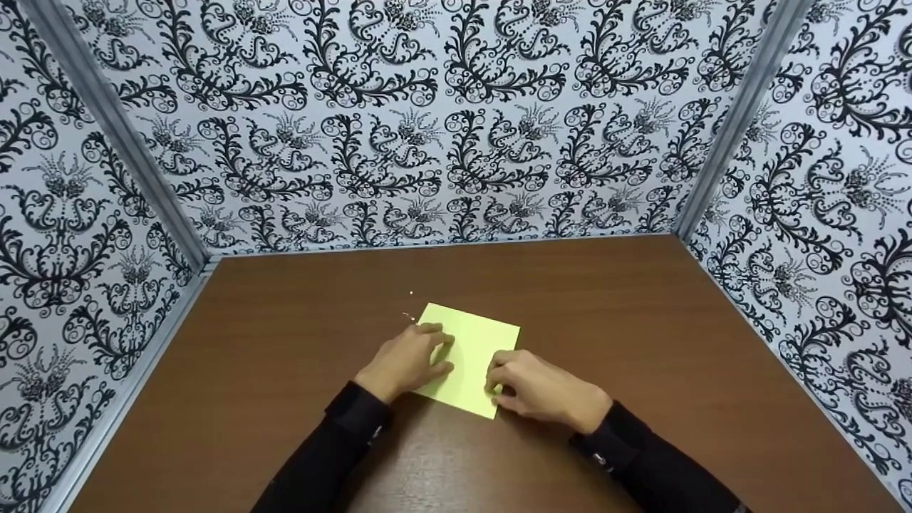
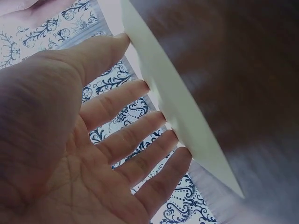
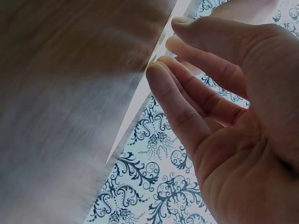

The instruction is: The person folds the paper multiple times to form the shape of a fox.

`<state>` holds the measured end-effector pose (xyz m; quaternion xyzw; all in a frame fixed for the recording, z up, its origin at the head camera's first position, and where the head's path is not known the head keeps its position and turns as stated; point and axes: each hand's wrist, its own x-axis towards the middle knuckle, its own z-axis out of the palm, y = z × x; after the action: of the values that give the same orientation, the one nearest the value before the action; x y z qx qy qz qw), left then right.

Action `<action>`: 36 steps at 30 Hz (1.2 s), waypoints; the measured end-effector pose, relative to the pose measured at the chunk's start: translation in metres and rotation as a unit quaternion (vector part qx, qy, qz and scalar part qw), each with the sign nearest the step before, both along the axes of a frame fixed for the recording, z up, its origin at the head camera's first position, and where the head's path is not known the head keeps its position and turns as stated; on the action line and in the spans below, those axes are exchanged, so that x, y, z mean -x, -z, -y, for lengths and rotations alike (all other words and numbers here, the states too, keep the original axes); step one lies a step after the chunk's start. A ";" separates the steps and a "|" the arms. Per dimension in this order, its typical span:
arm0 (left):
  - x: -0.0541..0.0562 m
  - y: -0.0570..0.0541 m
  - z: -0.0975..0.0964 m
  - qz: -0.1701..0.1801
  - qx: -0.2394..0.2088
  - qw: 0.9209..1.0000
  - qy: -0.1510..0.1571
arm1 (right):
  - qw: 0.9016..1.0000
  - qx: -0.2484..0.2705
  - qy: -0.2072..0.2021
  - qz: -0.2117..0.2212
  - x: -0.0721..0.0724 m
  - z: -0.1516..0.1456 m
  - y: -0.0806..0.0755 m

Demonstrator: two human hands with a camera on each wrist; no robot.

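Observation:
A square sheet of yellow paper (image 1: 470,349) lies flat on the brown table, turned slightly askew. On its left part rests my left hand (image 1: 405,360), fingers spread and thumb apart. The left wrist view shows those fingertips and the thumb tip touching the sheet (image 2: 175,93). At the sheet's right edge, my right hand (image 1: 541,388) has its fingers gently bent. Seen from the right wrist, its thumb and fingertips meet the paper (image 3: 127,120) close together, with no fold of paper between them.
The brown wooden table (image 1: 299,299) spreads around the sheet. Small white specks (image 1: 408,315) lie by the paper's upper left corner. Patterned black-and-white walls (image 1: 442,142) with grey metal corner posts (image 1: 734,121) stand at the back and both sides.

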<state>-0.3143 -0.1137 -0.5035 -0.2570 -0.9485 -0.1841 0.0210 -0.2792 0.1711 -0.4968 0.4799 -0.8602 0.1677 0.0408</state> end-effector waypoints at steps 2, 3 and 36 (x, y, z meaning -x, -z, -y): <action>0.000 0.000 0.000 0.001 0.000 1.000 -0.001 | 1.000 0.004 -0.002 0.000 0.001 0.001 0.001; 0.000 0.000 0.000 0.001 0.001 1.000 -0.001 | 1.000 0.008 -0.004 0.000 0.002 0.001 0.001; 0.036 -0.010 0.013 -0.049 0.006 0.999 -0.024 | 0.998 0.059 -0.036 -0.013 0.002 0.001 0.006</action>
<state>-0.3500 -0.1266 -0.4933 -0.2434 -0.9531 -0.1655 0.0701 -0.2813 0.1702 -0.5030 0.5094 -0.8303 0.2136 0.0740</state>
